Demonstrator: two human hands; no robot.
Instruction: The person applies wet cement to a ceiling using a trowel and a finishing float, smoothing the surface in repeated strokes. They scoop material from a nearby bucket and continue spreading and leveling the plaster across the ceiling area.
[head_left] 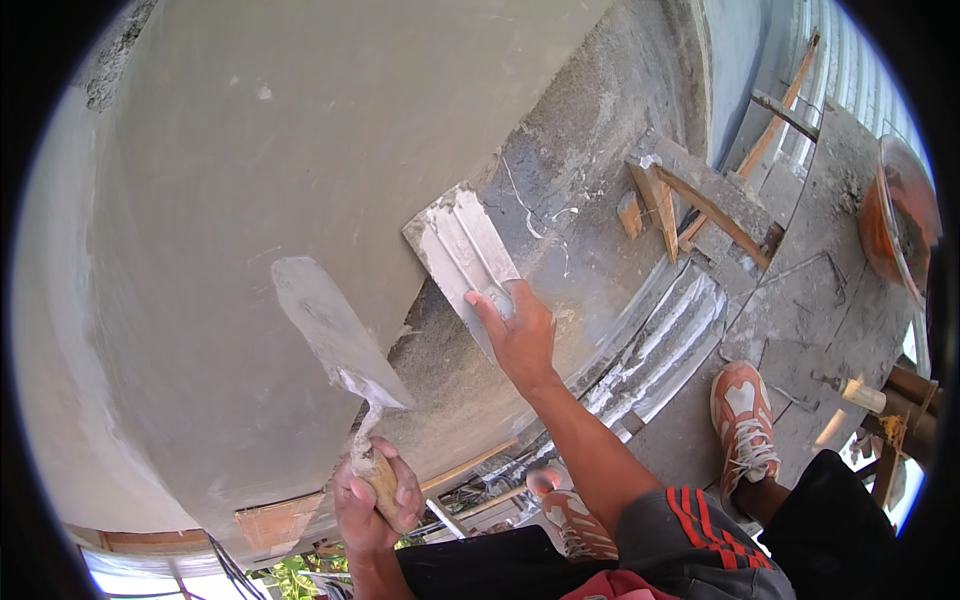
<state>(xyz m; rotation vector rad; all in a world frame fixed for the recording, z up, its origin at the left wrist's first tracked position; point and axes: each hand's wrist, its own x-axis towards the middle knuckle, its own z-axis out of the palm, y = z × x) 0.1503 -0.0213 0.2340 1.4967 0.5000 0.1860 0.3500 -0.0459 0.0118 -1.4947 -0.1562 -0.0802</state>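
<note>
My left hand [360,520] is wrapped round the wooden handle of a plastering trowel [335,325], its long grey blade pointing up and away in front of the wall. The blade is smeared with plaster. To the right, my right hand [525,345] grips a pale rectangular plastering float [452,240] with ridges along its back. Its far end lies over the border between smooth grey plaster [250,170] and rougher, darker wall [570,130]. How much of the float's hidden face touches the wall, I cannot tell.
An orange basin [885,225] with grey mortar stands at the far right on a board platform [800,310]. A wooden frame [715,190] juts out near the wall. Corrugated sheet [660,345] spattered white runs below the wall. My shoe [745,420] is on the boards.
</note>
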